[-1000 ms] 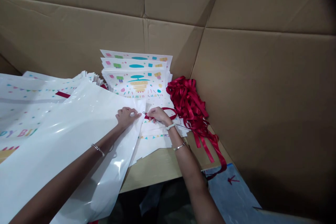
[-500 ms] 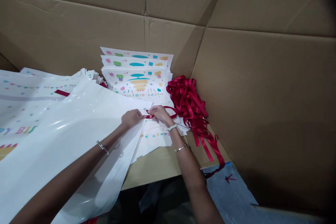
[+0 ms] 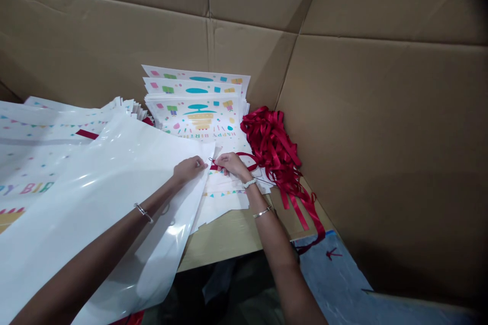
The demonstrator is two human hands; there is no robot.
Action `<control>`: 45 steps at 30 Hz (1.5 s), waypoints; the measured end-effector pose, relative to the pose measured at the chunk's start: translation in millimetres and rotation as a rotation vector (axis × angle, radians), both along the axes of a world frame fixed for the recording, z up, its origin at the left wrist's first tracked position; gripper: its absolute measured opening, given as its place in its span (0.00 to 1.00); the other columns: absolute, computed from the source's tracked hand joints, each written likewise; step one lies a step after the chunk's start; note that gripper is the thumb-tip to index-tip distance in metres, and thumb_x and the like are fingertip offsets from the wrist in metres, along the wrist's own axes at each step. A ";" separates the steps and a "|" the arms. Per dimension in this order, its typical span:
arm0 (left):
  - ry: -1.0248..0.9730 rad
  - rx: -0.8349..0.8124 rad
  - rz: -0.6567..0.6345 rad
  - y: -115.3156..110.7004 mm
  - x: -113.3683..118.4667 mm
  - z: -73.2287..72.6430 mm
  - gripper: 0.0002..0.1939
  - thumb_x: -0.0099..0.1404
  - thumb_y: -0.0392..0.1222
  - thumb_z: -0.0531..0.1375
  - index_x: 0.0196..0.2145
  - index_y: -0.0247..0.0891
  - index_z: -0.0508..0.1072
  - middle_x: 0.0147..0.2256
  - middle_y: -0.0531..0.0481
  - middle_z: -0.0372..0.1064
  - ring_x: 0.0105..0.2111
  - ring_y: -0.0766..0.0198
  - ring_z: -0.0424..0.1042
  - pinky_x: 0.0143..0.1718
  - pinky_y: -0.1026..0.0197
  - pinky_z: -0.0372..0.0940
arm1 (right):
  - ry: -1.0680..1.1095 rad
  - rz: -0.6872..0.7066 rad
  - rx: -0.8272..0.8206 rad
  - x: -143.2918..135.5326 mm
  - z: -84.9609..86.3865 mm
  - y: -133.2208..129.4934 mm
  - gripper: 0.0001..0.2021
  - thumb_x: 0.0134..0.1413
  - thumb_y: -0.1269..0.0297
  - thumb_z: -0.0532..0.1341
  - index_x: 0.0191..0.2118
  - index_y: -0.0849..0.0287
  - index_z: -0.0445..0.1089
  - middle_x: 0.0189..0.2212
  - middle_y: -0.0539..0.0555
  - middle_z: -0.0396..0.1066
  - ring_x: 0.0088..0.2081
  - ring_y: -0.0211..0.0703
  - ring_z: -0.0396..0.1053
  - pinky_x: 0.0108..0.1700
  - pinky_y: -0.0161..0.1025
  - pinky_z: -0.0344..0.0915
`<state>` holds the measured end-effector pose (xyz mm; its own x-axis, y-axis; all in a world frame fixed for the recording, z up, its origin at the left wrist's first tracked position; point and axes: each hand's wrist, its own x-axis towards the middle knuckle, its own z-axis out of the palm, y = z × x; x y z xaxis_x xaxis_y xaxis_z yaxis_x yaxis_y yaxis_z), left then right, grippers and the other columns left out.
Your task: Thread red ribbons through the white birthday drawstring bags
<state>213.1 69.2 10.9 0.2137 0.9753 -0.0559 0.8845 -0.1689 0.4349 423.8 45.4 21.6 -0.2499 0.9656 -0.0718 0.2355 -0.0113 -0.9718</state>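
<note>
My left hand is closed in a pinch at the right edge of a large glossy white sheet. Just to its right, my right hand pinches a red ribbon, which loops out behind the fingers. A small thin dark wire loop pokes out between the two hands, and a dark thin line runs past my right wrist. Beneath my hands lie white sheets printed with a birthday cake and flags. What exactly sits between my left fingertips is too small to make out.
A heap of red ribbons lies right of my hands, its ends trailing over the table edge. Stacked printed sheets lean at the back against a cardboard wall. More printed sheets spread left. A grey surface with a red arrow is lower right.
My left hand has shifted slightly left, with the sheet's edge, away from my right hand. A small gap now shows between them. The right hand still pinches the ribbon.
</note>
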 end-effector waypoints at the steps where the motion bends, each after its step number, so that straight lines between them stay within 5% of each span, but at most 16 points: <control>1: -0.011 0.005 0.000 0.1 -0.7 -0.4 0.18 0.65 0.59 0.56 0.36 0.43 0.76 0.35 0.49 0.77 0.36 0.56 0.75 0.31 0.61 0.58 | -0.003 -0.002 -0.002 -0.2 -0.2 0.3 0.08 0.60 0.73 0.60 0.29 0.65 0.71 0.20 0.46 0.71 0.14 0.26 0.60 0.17 0.26 0.53; 19: -0.421 0.064 0.033 11.2 -17.6 -37.2 0.22 0.57 0.62 0.59 0.31 0.40 0.78 0.31 0.48 0.77 0.32 0.57 0.72 0.33 0.60 0.61 | -0.244 0.031 0.141 -3.8 1.3 -5.8 0.09 0.62 0.68 0.61 0.31 0.63 0.74 0.23 0.47 0.71 0.16 0.27 0.58 0.21 0.27 0.51; 31: -0.382 0.118 0.038 -1.6 -12.7 -25.5 0.21 0.60 0.59 0.56 0.33 0.39 0.78 0.35 0.46 0.78 0.36 0.54 0.73 0.37 0.58 0.62 | -0.593 0.022 0.337 -15.0 15.5 -13.0 0.11 0.62 0.67 0.64 0.27 0.60 0.73 0.24 0.49 0.69 0.29 0.36 0.62 0.31 0.33 0.46; 45: -0.399 0.140 0.031 -7.3 -12.2 -21.8 0.22 0.61 0.60 0.56 0.33 0.38 0.78 0.34 0.47 0.77 0.35 0.56 0.72 0.37 0.58 0.62 | -0.178 0.314 0.113 2.0 0.5 19.7 0.08 0.54 0.66 0.63 0.27 0.64 0.71 0.21 0.49 0.67 0.24 0.32 0.60 0.28 0.30 0.52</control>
